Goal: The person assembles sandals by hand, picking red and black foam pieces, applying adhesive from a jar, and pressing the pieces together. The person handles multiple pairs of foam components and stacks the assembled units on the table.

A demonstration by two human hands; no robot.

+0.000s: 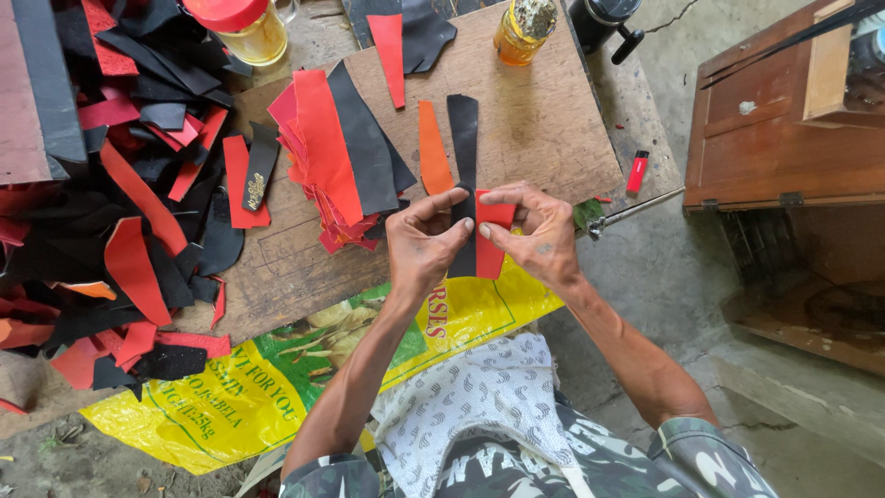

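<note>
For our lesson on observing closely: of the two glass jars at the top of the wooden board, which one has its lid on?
The left glass jar, capped by a red lid; the right glass jar stands open.

My two hands: left (424, 242), right (539, 232). Two glass jars: red-lidded (242, 28), open-topped (525, 29). One red lighter (637, 171). One yellow sack (230, 387).

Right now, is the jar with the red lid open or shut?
Shut: the red lid sits on the jar of yellowish liquid, upright beside the scraps.
</note>
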